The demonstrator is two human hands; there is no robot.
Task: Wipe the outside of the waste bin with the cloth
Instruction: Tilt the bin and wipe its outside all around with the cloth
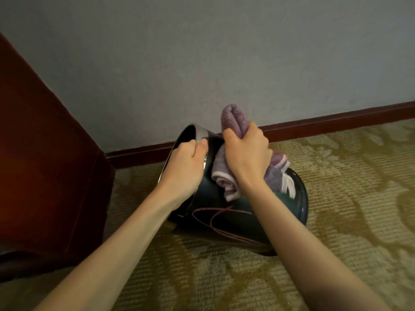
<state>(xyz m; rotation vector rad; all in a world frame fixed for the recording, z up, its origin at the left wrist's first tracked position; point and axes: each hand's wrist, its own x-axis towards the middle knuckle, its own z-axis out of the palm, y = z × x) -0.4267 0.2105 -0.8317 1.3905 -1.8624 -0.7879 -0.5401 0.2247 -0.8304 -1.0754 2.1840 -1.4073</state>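
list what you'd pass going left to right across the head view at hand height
wooden furniture panel → left hand → right hand → patterned carpet. The waste bin and the cloth overlap the hands, so they have no clear place in the order.

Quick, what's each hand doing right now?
Left hand: gripping the metal rim of the tipped dark waste bin.
Right hand: clutching the bunched purple cloth.

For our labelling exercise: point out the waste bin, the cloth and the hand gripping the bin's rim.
waste bin [215, 198], head view, dark side wall.
cloth [233, 118], head view, bunched purple upper end.
left hand [184, 163], head view, back of the hand.
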